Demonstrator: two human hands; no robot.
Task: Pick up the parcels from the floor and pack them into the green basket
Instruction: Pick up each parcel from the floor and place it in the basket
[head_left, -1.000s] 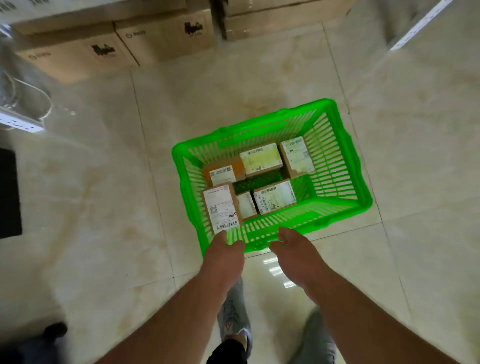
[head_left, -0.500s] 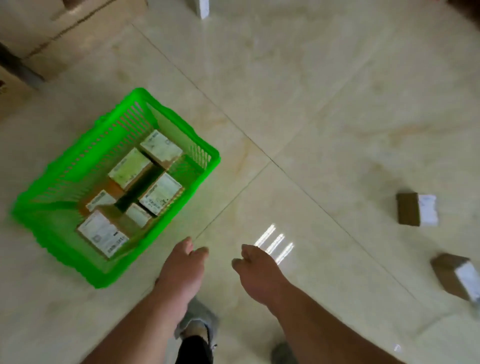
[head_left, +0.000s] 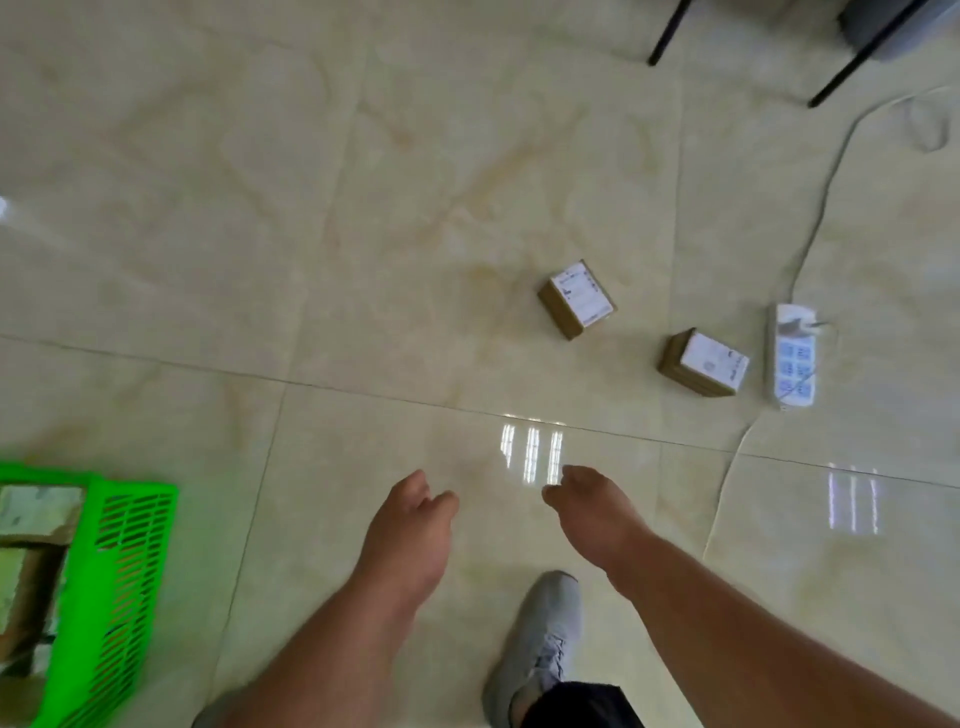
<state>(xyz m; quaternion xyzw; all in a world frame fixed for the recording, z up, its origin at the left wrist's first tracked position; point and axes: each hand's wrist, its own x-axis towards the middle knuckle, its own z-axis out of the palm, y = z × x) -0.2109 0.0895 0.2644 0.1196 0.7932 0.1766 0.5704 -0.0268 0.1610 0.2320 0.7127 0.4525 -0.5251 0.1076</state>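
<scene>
Two small brown parcels with white labels lie on the tiled floor: one ahead and to the right, the other further right beside a power strip. The green basket stands at the lower left edge, partly cut off, with several labelled parcels inside. My left hand and my right hand hang low in front of me, both empty with fingers loosely curled. Both hands are well short of the two floor parcels and to the right of the basket.
A white power strip lies right of the parcels, its cord running up and another thin cable trailing down across the floor. Black chair legs stand at the top right. My grey shoe is below my hands.
My view has swung right: the basket has slid from the centre to the lower left edge, and the two floor parcels have come closer to the middle. Both hands have stayed empty.
</scene>
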